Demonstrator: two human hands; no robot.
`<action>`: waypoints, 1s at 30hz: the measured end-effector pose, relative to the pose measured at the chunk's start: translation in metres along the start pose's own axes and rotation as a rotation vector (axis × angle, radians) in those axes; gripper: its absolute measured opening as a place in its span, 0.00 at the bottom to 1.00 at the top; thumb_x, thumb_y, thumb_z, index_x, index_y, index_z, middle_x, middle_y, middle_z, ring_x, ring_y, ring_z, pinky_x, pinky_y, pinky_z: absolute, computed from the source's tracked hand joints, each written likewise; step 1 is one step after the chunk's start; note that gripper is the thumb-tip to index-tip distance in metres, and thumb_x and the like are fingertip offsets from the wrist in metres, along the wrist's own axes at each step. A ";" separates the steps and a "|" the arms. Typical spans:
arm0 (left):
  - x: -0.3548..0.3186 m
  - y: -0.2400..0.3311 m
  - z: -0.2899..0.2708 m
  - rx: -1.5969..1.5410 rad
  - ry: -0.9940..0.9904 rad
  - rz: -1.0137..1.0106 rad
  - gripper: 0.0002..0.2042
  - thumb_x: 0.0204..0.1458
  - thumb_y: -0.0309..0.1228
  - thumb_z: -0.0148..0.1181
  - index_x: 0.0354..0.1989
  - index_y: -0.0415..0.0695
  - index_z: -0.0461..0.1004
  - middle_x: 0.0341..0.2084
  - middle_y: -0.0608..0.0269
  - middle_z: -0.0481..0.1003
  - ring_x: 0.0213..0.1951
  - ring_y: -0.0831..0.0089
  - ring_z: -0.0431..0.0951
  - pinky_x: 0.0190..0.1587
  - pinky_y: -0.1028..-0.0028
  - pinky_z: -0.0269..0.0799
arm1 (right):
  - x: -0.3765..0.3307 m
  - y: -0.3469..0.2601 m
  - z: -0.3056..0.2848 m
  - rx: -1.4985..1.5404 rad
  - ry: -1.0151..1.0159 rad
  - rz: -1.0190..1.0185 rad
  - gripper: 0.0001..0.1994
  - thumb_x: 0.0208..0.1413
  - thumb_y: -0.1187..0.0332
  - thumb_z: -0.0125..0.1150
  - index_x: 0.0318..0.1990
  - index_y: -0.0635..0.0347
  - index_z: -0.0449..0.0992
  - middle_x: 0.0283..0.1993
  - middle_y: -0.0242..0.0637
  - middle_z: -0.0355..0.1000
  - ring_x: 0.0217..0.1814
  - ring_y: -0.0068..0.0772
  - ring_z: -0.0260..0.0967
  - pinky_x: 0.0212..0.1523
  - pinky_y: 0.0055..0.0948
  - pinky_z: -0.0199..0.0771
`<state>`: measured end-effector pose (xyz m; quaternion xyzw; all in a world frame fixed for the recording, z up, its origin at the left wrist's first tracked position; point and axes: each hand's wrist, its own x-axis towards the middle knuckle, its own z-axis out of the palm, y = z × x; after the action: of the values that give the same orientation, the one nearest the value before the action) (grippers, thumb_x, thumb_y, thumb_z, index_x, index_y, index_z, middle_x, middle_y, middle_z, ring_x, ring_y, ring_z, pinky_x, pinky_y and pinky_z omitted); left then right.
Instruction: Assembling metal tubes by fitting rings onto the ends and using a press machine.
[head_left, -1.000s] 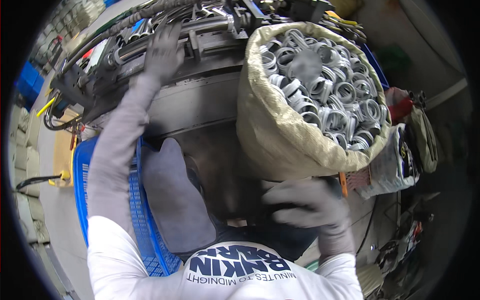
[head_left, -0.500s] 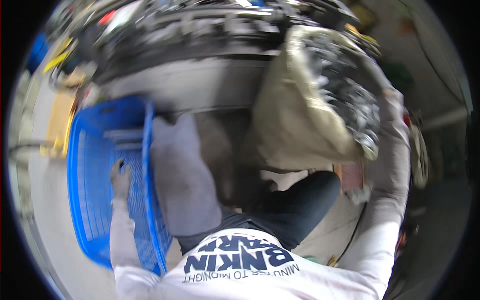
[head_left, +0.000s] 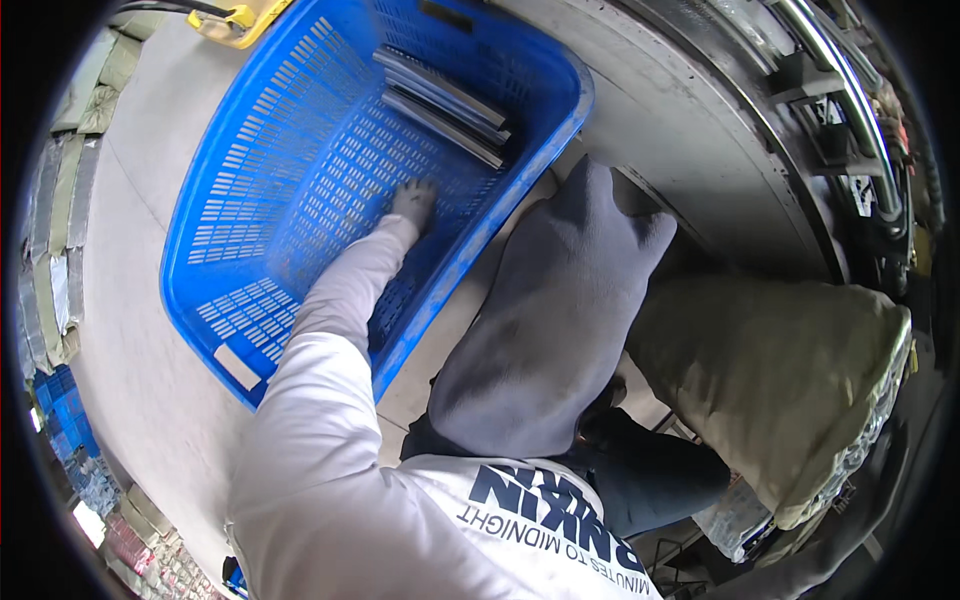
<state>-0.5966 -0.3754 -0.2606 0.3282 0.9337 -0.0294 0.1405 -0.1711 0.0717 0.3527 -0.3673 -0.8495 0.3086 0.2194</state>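
Observation:
My left hand, in a grey glove, reaches down inside the blue plastic basket. Its fingers point forward and look slightly spread, with nothing visible in them. Beyond the fingertips, several long metal strips lie at the basket's far end, apart from the hand. On the right side, a tan sack tilts with its mouth turned away, and shiny grey pieces show at its rim. My right sleeve runs along the sack's mouth at the picture's dark edge; the hand itself does not show.
A grey cloth covers my left thigh, between basket and sack. A metal machine frame with a shiny bar stands at the upper right. Something yellow touches the basket's far left. Stacked bundles line the left.
The view has swung left, so basket and left hand now appear nearer the middle and the sack farther right. The metal pieces inside the sack are mostly hidden now.

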 end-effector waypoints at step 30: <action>-0.097 0.215 -0.358 -1.085 0.075 -0.033 0.23 0.56 0.30 0.70 0.60 0.36 0.77 0.38 0.58 0.82 0.37 0.63 0.82 0.40 0.64 0.76 | -0.029 0.158 0.162 1.987 -0.508 0.755 0.36 0.76 0.39 0.37 0.68 0.64 0.71 0.44 0.45 0.78 0.35 0.36 0.77 0.31 0.33 0.78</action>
<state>-0.4777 -0.2133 0.1178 0.1944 0.8243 0.4662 0.2559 -0.1725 0.0756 0.1249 -0.1885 -0.0744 0.9709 0.1274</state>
